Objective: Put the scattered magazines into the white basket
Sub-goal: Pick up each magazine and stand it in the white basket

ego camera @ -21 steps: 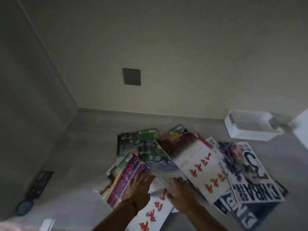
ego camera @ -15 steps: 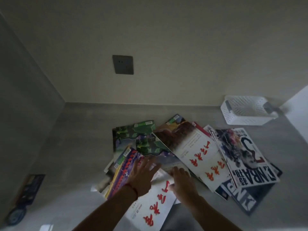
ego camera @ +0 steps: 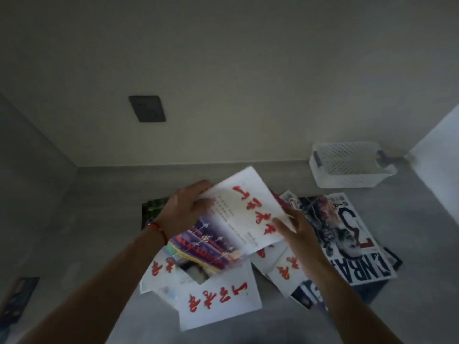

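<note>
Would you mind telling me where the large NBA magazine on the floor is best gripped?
Probably by its far edge, nearest the white basket. The NBA magazine lies flat on top of its stack, that edge is uncovered, and the right hand hides part of its left side.

Two hands, one white basket, several overlapping magazines.
</note>
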